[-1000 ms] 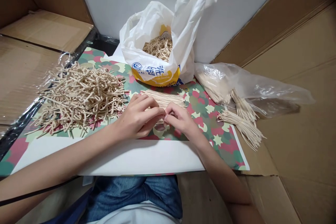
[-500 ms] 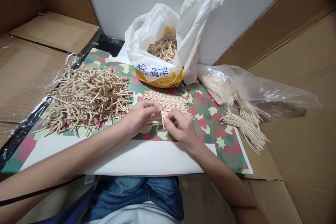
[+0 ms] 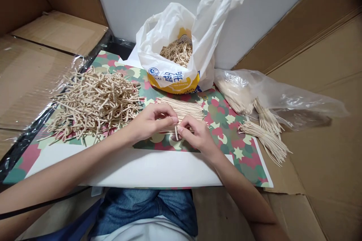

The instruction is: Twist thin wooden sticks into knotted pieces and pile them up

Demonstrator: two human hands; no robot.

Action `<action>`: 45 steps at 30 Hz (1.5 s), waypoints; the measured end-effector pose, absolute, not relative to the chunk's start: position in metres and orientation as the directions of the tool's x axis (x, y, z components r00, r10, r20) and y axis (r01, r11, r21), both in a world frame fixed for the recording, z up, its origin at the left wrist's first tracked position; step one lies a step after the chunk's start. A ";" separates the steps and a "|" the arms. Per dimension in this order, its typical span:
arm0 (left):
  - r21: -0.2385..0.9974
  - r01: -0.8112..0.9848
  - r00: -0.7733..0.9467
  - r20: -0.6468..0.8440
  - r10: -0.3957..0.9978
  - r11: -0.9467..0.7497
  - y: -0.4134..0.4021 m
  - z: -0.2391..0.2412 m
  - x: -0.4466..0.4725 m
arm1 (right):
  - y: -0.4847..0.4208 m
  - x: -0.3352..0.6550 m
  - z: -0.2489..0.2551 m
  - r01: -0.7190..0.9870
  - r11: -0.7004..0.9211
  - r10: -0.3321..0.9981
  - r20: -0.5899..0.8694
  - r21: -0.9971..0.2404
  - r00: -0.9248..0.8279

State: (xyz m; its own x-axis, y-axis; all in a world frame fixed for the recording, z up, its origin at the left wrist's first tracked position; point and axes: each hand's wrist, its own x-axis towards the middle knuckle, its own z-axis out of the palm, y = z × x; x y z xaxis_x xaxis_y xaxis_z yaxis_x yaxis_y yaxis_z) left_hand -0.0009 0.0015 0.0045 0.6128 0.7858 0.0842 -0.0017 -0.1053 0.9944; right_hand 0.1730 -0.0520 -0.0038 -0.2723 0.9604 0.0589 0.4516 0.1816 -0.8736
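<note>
A thin, pale, rattan-like strip [image 3: 176,133] is pinched between my two hands, with one short end pointing down toward me. My left hand [image 3: 152,121] has its thumb and forefinger closed at the top of the strip. Closed on it from the other side is my right hand [image 3: 198,134], its fingertips nearly touching the left ones. Just behind the hands, straight strips [image 3: 185,106] lie side by side in a flat row, partly covered by my fingers. A tangled pile of bent and looped strips [image 3: 97,101] spreads left of my left hand.
Behind the row stands an open white plastic bag [image 3: 158,58] holding short pale pieces. A clear plastic bag [image 3: 271,86] with strips lies at right, beside tied bundles [image 3: 263,137]. Camouflage-patterned sheeting [image 3: 226,139] covers the surface, with white paper [image 3: 124,169] near me and cardboard [image 3: 325,128] at the sides.
My left hand has shifted slightly and its fingers are more arched. Less of the strip now shows between the two hands. The pile and the row look unchanged.
</note>
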 end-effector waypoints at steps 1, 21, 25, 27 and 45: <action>0.997 -0.011 0.593 0.066 0.803 -0.074 0.000 0.003 0.001 | -0.051 0.174 -0.003 0.468 0.193 0.958 0.063 -0.862 -0.279; 0.983 -0.096 0.389 -0.110 0.915 0.159 -0.015 -0.011 0.017 | -0.050 0.162 0.011 0.766 0.230 0.968 0.061 -0.600 -0.243; 0.984 -0.085 0.408 -0.109 0.907 0.157 -0.017 -0.014 0.019 | -0.049 0.161 0.014 0.747 0.218 0.969 0.051 -0.628 -0.240; 0.988 -0.062 0.410 -0.101 0.906 0.138 -0.017 -0.014 0.020 | -0.048 0.161 0.015 0.744 0.198 0.971 0.025 -0.638 -0.237; 0.981 0.121 0.489 0.072 0.869 -0.149 -0.008 0.001 0.007 | -0.041 0.189 0.014 0.673 0.278 0.940 0.052 -0.685 -0.336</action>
